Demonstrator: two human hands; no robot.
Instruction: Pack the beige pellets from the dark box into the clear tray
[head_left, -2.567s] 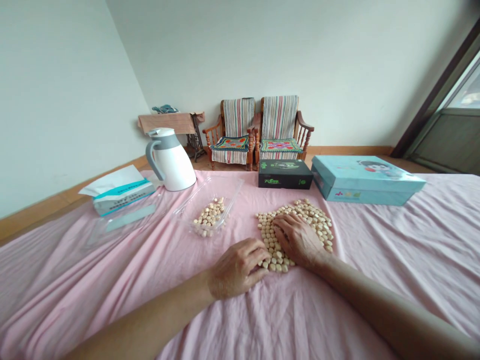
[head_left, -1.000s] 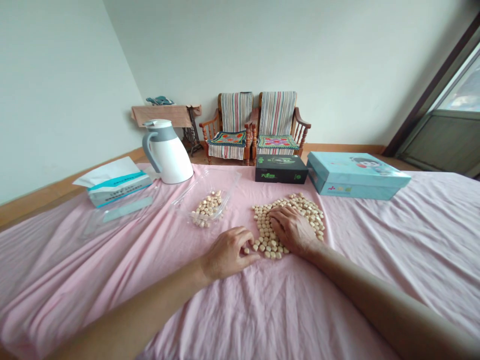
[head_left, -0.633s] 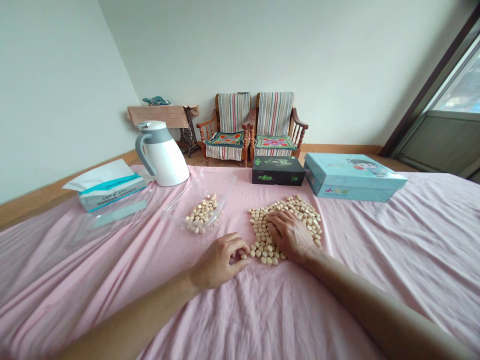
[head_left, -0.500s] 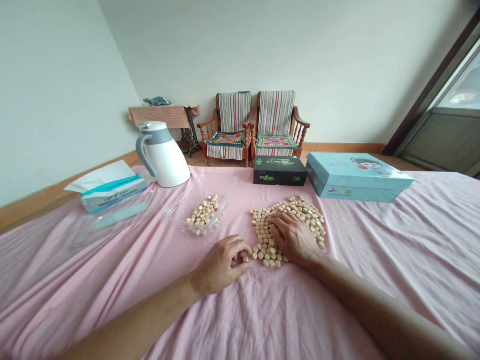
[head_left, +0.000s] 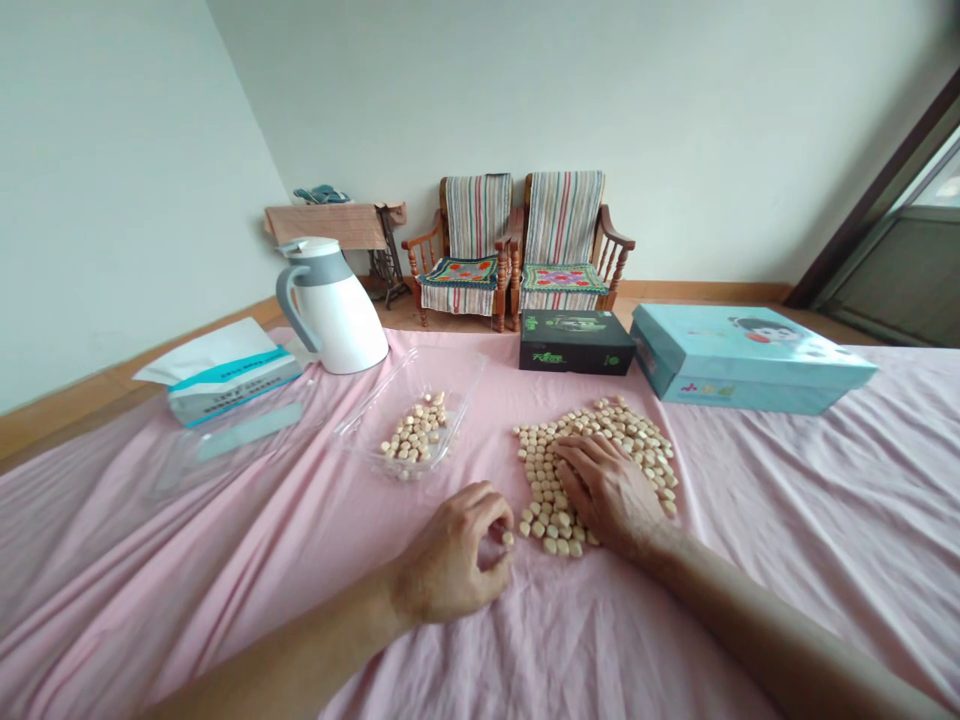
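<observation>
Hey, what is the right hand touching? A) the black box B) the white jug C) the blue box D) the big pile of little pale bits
D: the right hand lies spread out on top of the big pile of little pale bits, with its fingers over them.

The right hand (head_left: 613,490) hides the middle of the pile of pale pieces (head_left: 544,480). The left hand's (head_left: 450,553) curled fingers partly hide a small piece (head_left: 508,538). The far blue box's (head_left: 739,350) print is too small to read, and the window (head_left: 934,190) runs off the right edge.
</observation>
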